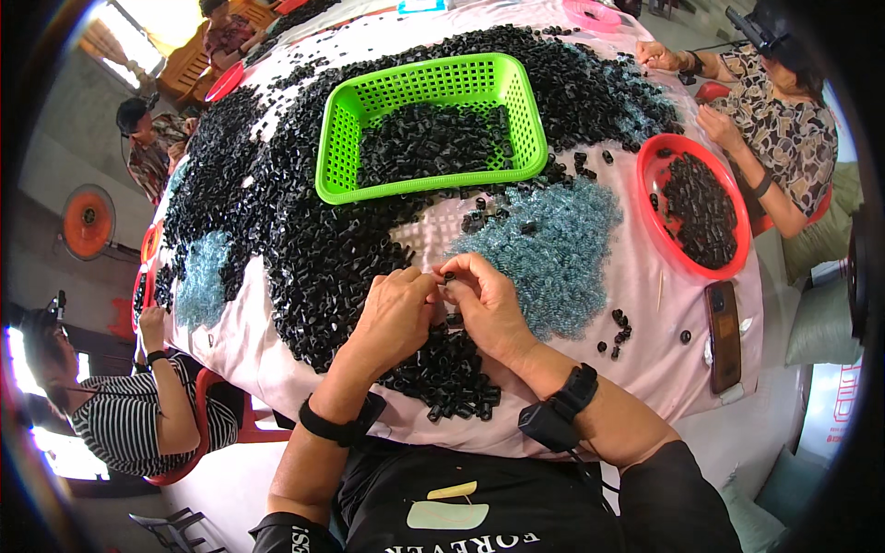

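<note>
Right hand (484, 309) pinches a small black part (449, 276) between thumb and index, mid-table, near side; left hand (392, 309) curled narrow, fingertips right beside that part; can't tell if it grips anything; black pile (323, 286) under and left of the hands; blue pile (567, 258) just right, pieces too small to make out; green basket (431, 187) beyond, black parts inside; red bowl (673, 256) far right, also loaded; phone (725, 336) near right, on pink cloth (636, 405).
</note>
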`<move>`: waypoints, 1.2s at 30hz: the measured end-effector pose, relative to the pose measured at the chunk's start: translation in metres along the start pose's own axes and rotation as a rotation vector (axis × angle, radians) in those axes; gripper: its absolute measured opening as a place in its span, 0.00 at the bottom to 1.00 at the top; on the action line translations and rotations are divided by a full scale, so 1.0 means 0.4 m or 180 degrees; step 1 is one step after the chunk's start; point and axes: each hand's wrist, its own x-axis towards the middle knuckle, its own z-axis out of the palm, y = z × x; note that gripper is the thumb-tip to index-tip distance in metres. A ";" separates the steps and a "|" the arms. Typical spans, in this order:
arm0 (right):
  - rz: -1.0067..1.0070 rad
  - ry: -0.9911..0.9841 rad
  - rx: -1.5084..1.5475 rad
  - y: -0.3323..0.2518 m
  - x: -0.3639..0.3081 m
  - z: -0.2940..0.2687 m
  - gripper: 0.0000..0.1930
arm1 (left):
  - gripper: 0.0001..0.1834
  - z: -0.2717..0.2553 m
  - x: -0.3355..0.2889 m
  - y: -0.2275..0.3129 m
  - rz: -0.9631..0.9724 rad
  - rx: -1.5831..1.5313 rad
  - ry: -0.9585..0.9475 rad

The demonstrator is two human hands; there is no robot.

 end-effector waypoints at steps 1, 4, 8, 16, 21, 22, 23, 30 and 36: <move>0.0047 0.0018 0.0007 0.006 0.001 -0.001 0.08 | 0.05 -0.003 0.002 0.002 -0.0117 -0.0074 0.0034; 0.0196 0.0116 0.0317 0.012 0.004 0.006 0.08 | 0.05 -0.012 -0.001 0.002 -0.0340 -0.0374 0.0134; 0.0258 0.0111 0.0157 0.025 0.003 0.009 0.09 | 0.05 -0.023 0.003 0.015 -0.0374 -0.0745 0.0406; 0.0008 0.0221 0.0194 0.039 0.005 0.011 0.11 | 0.06 -0.024 0.018 0.029 -0.0178 -0.0716 0.0675; 0.0304 -0.0031 0.0096 0.007 0.000 0.004 0.11 | 0.07 -0.023 0.017 0.029 -0.0127 -0.0567 0.0666; 0.0350 -0.0019 0.0180 0.007 0.000 0.004 0.11 | 0.07 -0.021 0.017 0.030 -0.0124 -0.0580 0.0681; 0.0349 -0.0017 0.0180 0.009 0.000 0.004 0.11 | 0.07 -0.020 0.016 0.031 -0.0122 -0.0593 0.0696; 0.0142 0.0213 0.0265 0.023 0.001 0.008 0.10 | 0.07 -0.017 0.017 0.035 -0.0072 -0.0503 0.0701; 0.0181 0.0221 0.0315 0.028 0.001 0.010 0.09 | 0.05 -0.014 0.022 0.038 0.0065 -0.0538 0.0901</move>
